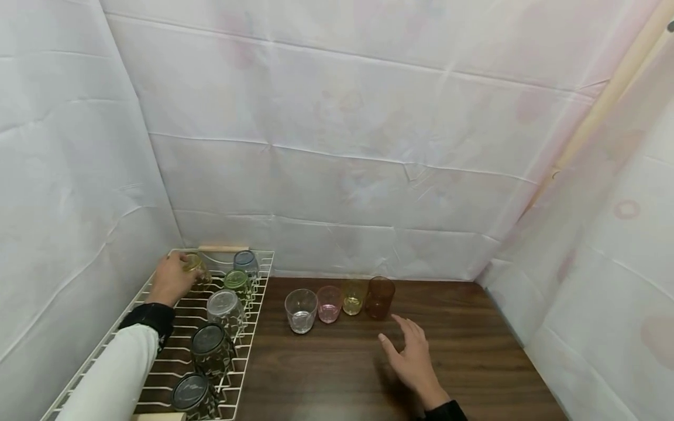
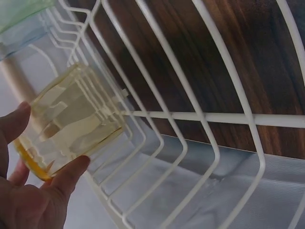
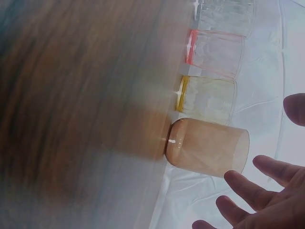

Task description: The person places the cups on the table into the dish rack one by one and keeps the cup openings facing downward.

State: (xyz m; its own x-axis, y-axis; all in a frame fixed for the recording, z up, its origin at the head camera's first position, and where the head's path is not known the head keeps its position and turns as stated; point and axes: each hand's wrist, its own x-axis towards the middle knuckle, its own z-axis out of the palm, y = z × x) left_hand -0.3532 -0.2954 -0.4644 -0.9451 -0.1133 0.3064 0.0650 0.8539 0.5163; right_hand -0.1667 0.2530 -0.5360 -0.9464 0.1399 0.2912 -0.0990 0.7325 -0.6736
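At the far left corner of the wire rack (image 1: 174, 362), my left hand (image 1: 172, 279) holds a yellow glass (image 1: 201, 277) by its base. In the left wrist view that glass (image 2: 78, 114) is upside down, with thumb and fingers around the amber bottom and its mouth toward the rack wires. My right hand (image 1: 413, 359) is over the wooden table with fingers spread and nothing held. Nearest to it stands a brown glass (image 1: 380, 298), upright, its rim close to the fingertips in the right wrist view. Beside it a smaller yellow glass (image 1: 353, 299) stands upright.
A pink glass (image 1: 329, 305) and a clear glass (image 1: 301, 313) continue the table row leftward. Upside down along the rack's right side are blue (image 1: 246, 264), green (image 1: 238, 282), clear (image 1: 224, 307) and two dark glasses (image 1: 210, 348). White sheeting (image 1: 326, 175) hangs behind and at both sides.
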